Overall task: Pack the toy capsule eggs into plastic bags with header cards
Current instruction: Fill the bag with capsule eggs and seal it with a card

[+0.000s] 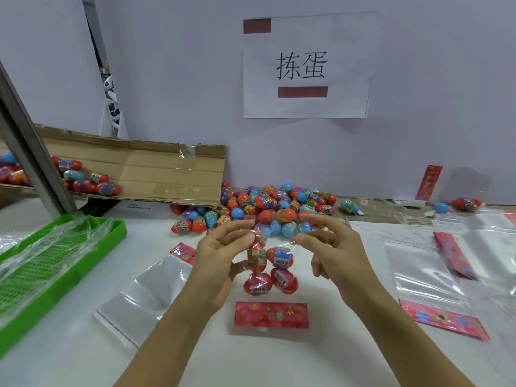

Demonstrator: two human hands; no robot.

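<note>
Stock as I read it from the head feed, largest first.

1. White table point(251, 364). Carries everything below.
2. Flattened cardboard box point(156, 171), far left, propped at a slope, a few eggs lying on it.
3. Green tray point(16, 328), near left edge, loose film over its mesh.
4. Loose egg pile point(265, 208), far centre, against the wall. Red, blue and purple shells mixed.
5. Spare bags point(145, 291), flat on the table to the left; more to the right, some with pink cards.
6. Bag in work point(272, 291), centre, directly between my two hands. Four red eggs point(280, 258) inside, stacked two over two. Long axis runs away from me: pink header card point(271, 315) at the near end, flat on the table, open mouth at the far end, lifted.
7. Left hand point(223, 255). Thumb and forefinger pinch the left corner of the mouth; lower fingers curl beside the eggs.
8. Right hand point(332, 247). Fingertips pinch the right corner of the mouth; the other fingers loose.

Judgement: both hands sit equally near, one at each corner of the film, so the coming move, folding or sealing the mouth, turns on keeping that edge level and square across the bag's long axis while the eggs stay settled toward the card.
</note>
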